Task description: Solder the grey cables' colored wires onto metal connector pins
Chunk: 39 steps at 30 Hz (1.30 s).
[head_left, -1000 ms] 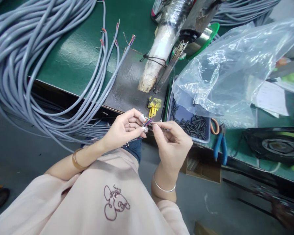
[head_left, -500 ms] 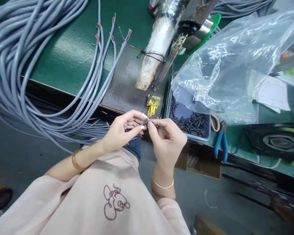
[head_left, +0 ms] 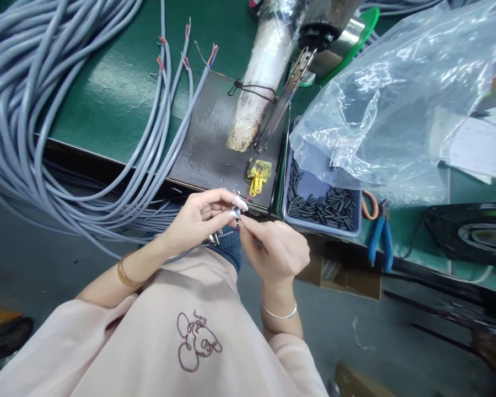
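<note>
Red and blue among the thin coloured wires, held between both hands just off the front edge of the green worktop. On the left hand, white finger covers at the tips of thumb and forefinger, pinching the wires from one side. On the right hand, thumb and forefinger pressed together at the same wires, other fingers curled in. Too small to tell at the fingertips: strands twisted, joined or merely parted.

Judging by how things lie, partway through handling this one set of wires: already free of outer jacket, not yet laid down. Likewise bared, on the worktop behind and left of the dark flat plate, several stripped ends of grey round cables, looped in a thick bundle over the front edge. Apparently only stripped so far, and probably awaiting similar attention.

Right of the plate, along the front edge, a blue-grey plastic tray with many short black tubes, seemingly plenty left. On the plate, near the hands, a yellow pronged piece. Farther right, blue-handled pliers, apart from both hands.
</note>
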{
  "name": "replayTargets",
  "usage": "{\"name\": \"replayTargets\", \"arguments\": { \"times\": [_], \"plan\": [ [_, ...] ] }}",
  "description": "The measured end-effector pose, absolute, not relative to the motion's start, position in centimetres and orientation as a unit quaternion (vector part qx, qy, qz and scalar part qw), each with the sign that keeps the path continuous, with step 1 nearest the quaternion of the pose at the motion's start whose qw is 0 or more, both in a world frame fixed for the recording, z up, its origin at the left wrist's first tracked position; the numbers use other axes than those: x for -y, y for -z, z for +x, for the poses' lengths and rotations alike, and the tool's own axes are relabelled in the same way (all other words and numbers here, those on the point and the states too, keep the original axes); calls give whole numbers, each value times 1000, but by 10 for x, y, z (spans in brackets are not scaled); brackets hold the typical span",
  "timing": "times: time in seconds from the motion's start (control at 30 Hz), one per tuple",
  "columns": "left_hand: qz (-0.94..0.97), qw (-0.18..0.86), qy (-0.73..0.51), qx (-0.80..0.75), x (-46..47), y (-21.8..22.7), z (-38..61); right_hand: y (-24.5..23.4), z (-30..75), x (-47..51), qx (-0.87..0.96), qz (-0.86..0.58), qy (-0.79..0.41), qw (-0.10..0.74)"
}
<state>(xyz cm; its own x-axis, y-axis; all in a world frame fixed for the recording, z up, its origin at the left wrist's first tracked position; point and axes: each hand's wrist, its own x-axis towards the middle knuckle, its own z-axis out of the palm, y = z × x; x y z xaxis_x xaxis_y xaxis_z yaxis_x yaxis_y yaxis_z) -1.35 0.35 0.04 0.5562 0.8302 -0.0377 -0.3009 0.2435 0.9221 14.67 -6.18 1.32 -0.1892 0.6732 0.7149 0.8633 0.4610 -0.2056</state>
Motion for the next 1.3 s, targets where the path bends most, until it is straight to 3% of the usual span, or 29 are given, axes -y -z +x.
{"name": "replayTargets", "arguments": {
  "times": [0.2, 0.33, 0.47, 0.67, 0.97, 1.3],
  "plan": [
    [483, 714, -423, -281, -2, -2, -12, -16, 141, 64, 602, -598, -56, 527],
    [453, 708, -462, -282, -3, -5, -12, -18, 144, 60, 500, -530, 5, 685],
    [433, 724, -460, -275, -4, -8, -16, -11, 142, 63, 526, -577, 29, 624],
    [444, 737, -431, -273, -3, -13, -16, 0, 135, 59, 564, -603, -117, 551],
    [443, 674, -462, -370, -9, -10, 5, 7, 137, 44, 623, -580, 57, 522],
    [462, 625, -494, -390, -22, -12, 14, 3, 143, 31, 635, -573, 23, 517]
  ]
}}
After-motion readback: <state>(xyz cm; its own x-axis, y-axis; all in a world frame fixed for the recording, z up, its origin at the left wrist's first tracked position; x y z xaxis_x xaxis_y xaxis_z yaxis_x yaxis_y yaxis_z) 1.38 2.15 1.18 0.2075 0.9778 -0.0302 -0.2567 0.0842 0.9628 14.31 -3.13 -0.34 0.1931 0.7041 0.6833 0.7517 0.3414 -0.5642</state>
